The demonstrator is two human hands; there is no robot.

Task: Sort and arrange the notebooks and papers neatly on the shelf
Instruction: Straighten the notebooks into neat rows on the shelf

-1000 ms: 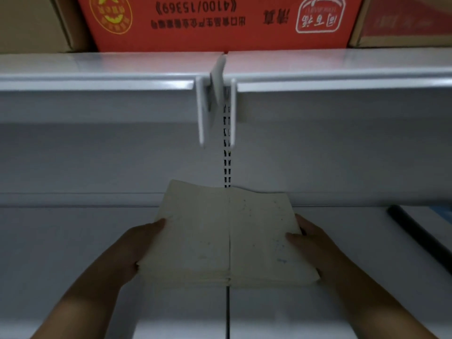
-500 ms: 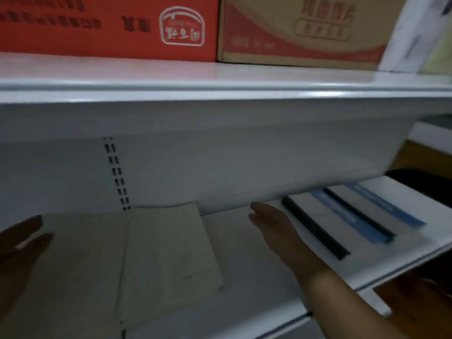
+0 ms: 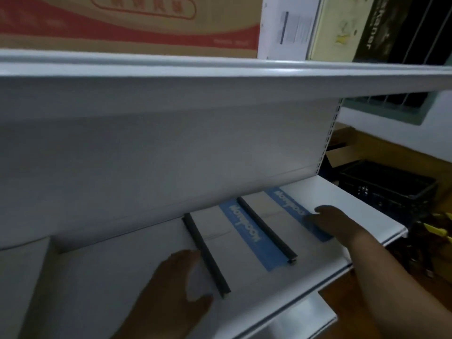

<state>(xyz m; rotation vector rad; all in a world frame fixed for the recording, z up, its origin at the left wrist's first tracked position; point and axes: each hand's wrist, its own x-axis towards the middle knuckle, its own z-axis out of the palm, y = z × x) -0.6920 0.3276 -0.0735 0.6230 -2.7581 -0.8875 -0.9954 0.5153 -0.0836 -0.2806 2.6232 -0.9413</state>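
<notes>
Two notebooks lying flat side by side on the white shelf (image 3: pixel 347 206), our left hand (image 3: pixel 171 285) spreading open beside the near notebook (image 3: pixel 220 243) — fingers touching its black spine, our right hand (image 3: pixel 335 222) resting open-fingered on the far notebook (image 3: pixel 276 214) — gripping nothing.

The left hand (image 3: pixel 171 287) is laid flat, palm down, fingers spread. The right hand (image 3: pixel 335 222) is stretched forward, fingers extended, nothing gripped.

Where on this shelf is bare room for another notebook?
Bare white shelf left of the left hand, out to the back panel's step. Right half is crowded: two white notebooks with black spines and blue bands lie side by side, right hand on the far one.
</notes>
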